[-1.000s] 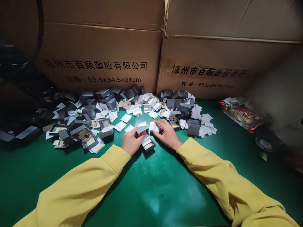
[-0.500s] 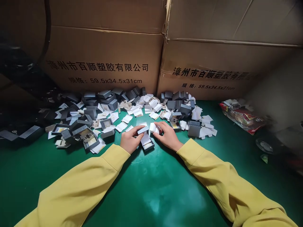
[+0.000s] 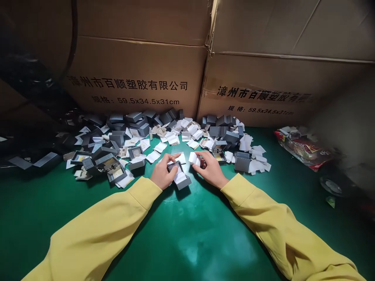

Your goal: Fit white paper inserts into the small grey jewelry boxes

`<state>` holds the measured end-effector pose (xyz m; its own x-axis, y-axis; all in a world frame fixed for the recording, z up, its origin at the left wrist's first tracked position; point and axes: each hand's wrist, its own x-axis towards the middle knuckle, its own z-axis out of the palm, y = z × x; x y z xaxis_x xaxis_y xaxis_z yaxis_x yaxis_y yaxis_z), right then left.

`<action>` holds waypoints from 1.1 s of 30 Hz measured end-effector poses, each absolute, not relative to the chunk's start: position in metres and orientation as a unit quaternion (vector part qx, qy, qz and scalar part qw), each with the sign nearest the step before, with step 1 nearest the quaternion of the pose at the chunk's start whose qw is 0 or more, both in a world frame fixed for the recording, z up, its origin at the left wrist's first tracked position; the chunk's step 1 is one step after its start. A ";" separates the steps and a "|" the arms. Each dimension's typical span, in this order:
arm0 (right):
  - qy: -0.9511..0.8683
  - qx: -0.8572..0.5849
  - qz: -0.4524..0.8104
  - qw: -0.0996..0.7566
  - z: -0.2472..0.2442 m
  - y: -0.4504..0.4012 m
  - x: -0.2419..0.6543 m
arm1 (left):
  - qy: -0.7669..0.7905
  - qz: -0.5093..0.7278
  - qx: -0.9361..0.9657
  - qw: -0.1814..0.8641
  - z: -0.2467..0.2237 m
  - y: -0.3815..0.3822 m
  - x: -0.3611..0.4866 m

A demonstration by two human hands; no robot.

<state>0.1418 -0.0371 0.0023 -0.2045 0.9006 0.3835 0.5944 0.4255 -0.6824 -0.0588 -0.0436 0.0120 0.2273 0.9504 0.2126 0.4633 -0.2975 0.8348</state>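
Note:
Near the middle of the green table (image 3: pixel 193 234), my left hand (image 3: pixel 164 171) grips a small grey box (image 3: pixel 182 182) by its upper left part. The box is open and tilted, with white lining showing inside. To its right, my right hand (image 3: pixel 209 168) pinches a small folded white piece (image 3: pixel 194 159) between thumb and fingers, apart from the box. Behind the box lies a flat white piece (image 3: pixel 181 158). What else the box contains is hidden.
Grey boxes (image 3: pixel 111 168) and white pieces (image 3: pixel 160 147) are heaped on the left, with more grey boxes (image 3: pixel 242 162) on the right. Two large cartons (image 3: pixel 140 62) stand behind. A red plastic bag (image 3: pixel 304 150) lies at far right.
The grey box in my left hand has tipped, so its front side now shows more and its inside less. My right hand still holds the white piece. The whole view has shifted slightly.

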 end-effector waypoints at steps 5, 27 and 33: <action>-0.757 -0.487 0.206 0.385 0.003 -0.038 0.142 | 0.364 0.334 0.739 0.457 0.018 -0.039 -0.074; -0.759 -0.475 0.213 0.391 0.001 -0.035 0.144 | 0.313 0.220 0.879 0.284 0.032 -0.039 -0.105; -0.734 -0.475 0.163 0.458 0.004 -0.043 0.144 | 0.319 0.200 0.908 0.185 0.028 -0.040 -0.104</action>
<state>0.1444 -0.0430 0.0043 -0.1294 0.8459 0.5174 0.5468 0.4961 -0.6745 -0.1037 -0.0401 0.0277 0.7160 0.6535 0.2458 0.5056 -0.7281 0.4629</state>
